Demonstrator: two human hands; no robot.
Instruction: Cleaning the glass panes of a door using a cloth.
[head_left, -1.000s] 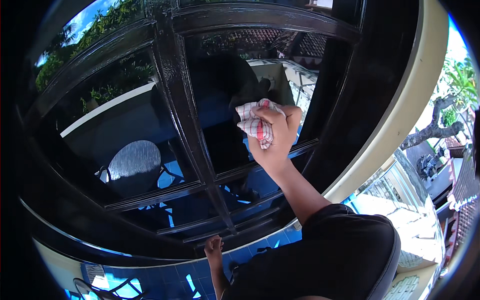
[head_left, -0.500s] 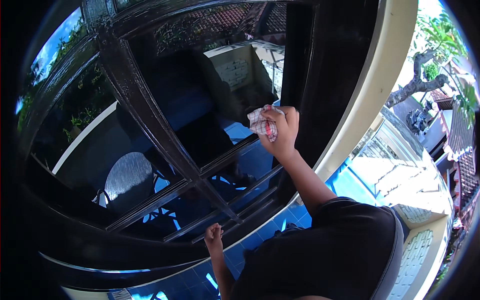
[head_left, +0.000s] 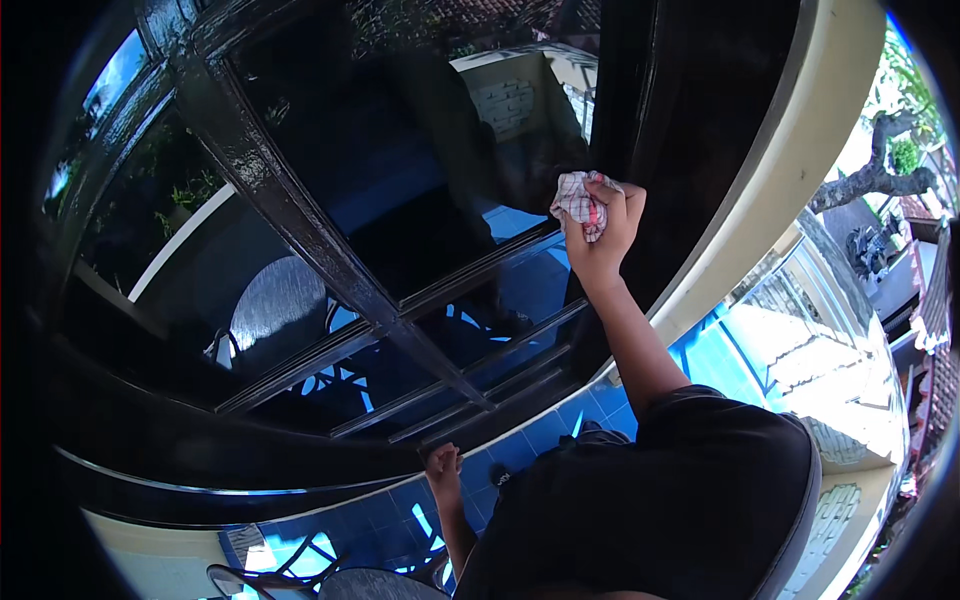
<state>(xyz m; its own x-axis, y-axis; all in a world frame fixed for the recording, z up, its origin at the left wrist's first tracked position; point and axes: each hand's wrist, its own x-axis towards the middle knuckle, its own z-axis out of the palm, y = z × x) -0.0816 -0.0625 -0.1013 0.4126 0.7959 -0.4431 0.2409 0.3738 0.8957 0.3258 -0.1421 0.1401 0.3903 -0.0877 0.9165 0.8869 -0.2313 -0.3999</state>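
My right hand (head_left: 606, 240) grips a crumpled white-and-red checked cloth (head_left: 581, 207). The cloth is at the lower right corner of a dark, reflective glass pane (head_left: 370, 150), beside the black frame (head_left: 345, 265). Whether it presses on the glass is hard to tell. Lower down, near the bottom of the framework, my left hand (head_left: 444, 464) is loosely curled, with nothing visible in it.
Blue floor tiles (head_left: 520, 450) run below the frame. At the bottom edge are a dark chair (head_left: 235, 577) and part of a round tabletop (head_left: 380, 585). A cream wall edge (head_left: 745, 205) rises on the right, with a sunlit balcony beyond. The glass reflects another round table.
The view has shifted, bringing a chair and tabletop in at the bottom. My right hand and the cloth appear higher and further right, still near the pane's lower right corner. My left hand stays curled.
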